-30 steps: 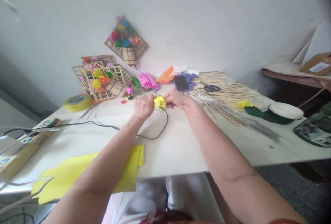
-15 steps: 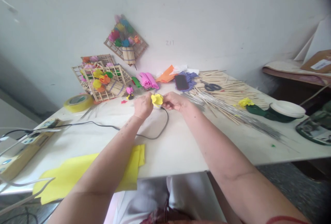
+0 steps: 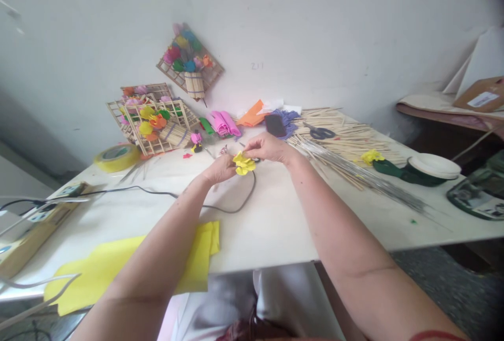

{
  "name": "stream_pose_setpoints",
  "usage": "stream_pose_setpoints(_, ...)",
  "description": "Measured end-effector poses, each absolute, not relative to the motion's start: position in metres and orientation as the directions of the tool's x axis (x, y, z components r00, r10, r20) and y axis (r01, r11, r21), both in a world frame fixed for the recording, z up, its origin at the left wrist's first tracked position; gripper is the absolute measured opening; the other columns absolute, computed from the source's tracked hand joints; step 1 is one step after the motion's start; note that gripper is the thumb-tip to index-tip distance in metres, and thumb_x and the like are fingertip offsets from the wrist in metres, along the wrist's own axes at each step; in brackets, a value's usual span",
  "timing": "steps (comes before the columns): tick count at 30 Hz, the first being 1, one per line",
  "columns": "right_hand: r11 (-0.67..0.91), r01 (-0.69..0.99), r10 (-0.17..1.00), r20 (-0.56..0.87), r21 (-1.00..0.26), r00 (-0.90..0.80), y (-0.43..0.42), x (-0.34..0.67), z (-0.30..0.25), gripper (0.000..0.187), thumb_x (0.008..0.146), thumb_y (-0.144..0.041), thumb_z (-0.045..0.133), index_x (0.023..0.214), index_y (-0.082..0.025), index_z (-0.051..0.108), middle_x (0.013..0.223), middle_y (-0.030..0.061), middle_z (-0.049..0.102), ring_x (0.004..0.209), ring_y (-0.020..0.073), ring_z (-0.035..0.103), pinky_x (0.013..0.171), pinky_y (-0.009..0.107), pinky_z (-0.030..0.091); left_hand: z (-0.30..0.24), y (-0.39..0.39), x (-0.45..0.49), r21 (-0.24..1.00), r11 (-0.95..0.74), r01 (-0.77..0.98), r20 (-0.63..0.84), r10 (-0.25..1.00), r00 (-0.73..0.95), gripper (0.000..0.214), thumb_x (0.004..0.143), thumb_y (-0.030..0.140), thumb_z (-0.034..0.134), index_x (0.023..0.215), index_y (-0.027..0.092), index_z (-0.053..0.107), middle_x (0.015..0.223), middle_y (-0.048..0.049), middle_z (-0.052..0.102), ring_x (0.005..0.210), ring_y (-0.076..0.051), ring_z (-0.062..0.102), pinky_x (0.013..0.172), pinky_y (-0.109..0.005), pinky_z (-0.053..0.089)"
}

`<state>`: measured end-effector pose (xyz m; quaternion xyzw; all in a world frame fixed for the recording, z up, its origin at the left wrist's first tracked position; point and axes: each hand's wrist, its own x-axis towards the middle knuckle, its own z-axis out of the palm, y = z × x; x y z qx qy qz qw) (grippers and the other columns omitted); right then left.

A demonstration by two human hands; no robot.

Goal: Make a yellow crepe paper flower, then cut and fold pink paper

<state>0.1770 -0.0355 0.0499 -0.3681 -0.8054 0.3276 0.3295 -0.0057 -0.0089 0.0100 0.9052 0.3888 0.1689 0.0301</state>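
Observation:
Over the middle of the table, a yellow paper flower (image 3: 244, 164) is held between both hands. My left hand (image 3: 220, 169) closes around its base from the left. From the right and above, my right hand (image 3: 264, 148) pinches the flower's upper edge with thumb and fingertips. A black cable (image 3: 236, 209) curves across the table just below the hands. Behind them a thin tool partly shows, its kind hidden by the fingers. Sheets of yellow paper (image 3: 102, 267) lie under my left forearm at the front edge.
Stick-lattice panels with paper flowers (image 3: 157, 125) lean at the left, beside a tape roll (image 3: 118, 157) and a power strip (image 3: 47, 220). Thin sticks (image 3: 346, 136), scissors (image 3: 319, 132), metal wires (image 3: 366, 178) and a phone (image 3: 274, 125) lie right. A green container (image 3: 433, 167) stands farther right.
The flower has tilted and come slightly lower, showing more of its petals. My right hand has moved up and over it, while my left hand has lowered a little.

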Motion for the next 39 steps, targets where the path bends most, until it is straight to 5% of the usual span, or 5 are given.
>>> stream_pose_setpoints(4, 0.510, 0.415, 0.808, 0.254, -0.753, -0.532, -0.037, 0.179, 0.054, 0.025, 0.068, -0.024, 0.055, 0.085, -0.010, 0.067, 0.063, 0.0001, 0.058, 0.053, 0.0066, 0.045, 0.047, 0.018, 0.030, 0.009, -0.005, -0.004, -0.005, -0.604, 0.797, 0.301, 0.759, 0.577, 0.024, 0.073, 0.025, 0.039, 0.068, 0.016, 0.061, 0.065, -0.0071, 0.062, 0.065, -0.019, 0.057, 0.059, -0.027, 0.038)
stream_pose_setpoints(8, 0.531, 0.394, 0.809, 0.310, -0.750, -0.500, -0.041, 0.182, 0.059, 0.024, 0.068, -0.022, 0.056, 0.085, -0.011, 0.068, 0.069, 0.0015, 0.062, 0.058, 0.0080, 0.049, 0.051, 0.019, 0.035, 0.009, -0.006, -0.004, -0.067, -0.602, 0.796, 0.323, 0.742, 0.588, 0.026, 0.075, 0.027, 0.039, 0.069, 0.016, 0.061, 0.065, -0.0080, 0.062, 0.066, -0.020, 0.057, 0.062, -0.028, 0.038)
stream_pose_setpoints(39, 0.660, 0.638, 0.751, 0.361, -0.396, -0.552, -0.034, 0.168, 0.068, 0.014, 0.066, -0.016, 0.057, 0.067, -0.016, 0.070, 0.058, 0.0000, 0.060, 0.057, 0.0093, 0.046, 0.053, 0.022, 0.024, 0.005, -0.005, -0.004, 0.002, -0.626, 0.780, 0.229, 0.759, 0.609, 0.028, 0.077, 0.023, 0.036, 0.077, 0.015, 0.062, 0.078, -0.0094, 0.064, 0.074, -0.020, 0.058, 0.066, -0.028, 0.041)
